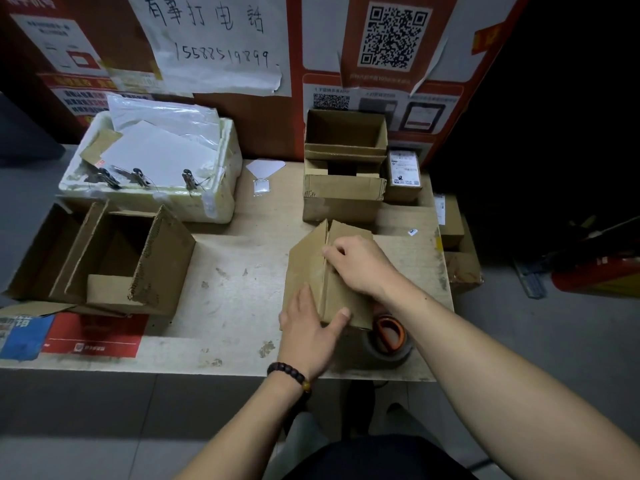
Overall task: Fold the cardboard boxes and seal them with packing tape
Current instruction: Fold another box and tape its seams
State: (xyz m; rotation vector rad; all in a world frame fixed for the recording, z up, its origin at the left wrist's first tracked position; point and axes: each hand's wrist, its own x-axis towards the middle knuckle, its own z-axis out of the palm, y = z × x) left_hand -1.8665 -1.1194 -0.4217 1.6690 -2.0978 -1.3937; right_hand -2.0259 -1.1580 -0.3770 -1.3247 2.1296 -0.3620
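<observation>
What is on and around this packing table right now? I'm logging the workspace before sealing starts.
cardboard box: one, brown, under both hands
tape roll: one, orange core, behind that box
open boxes: two, brown, table's left
stacked boxes: two, brown, far side
foam box: one, white, far left, holding papers and clips
table: one, pale, worn
left hand: flat on near flap
right hand: fingers curled at flap seam

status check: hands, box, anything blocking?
Left hand flat against the small brown cardboard box, thumb on its near edge. Right hand pressing its top flaps shut. Flap seam untaped. Orange-cored packing tape roll beside box, under right forearm.
</observation>
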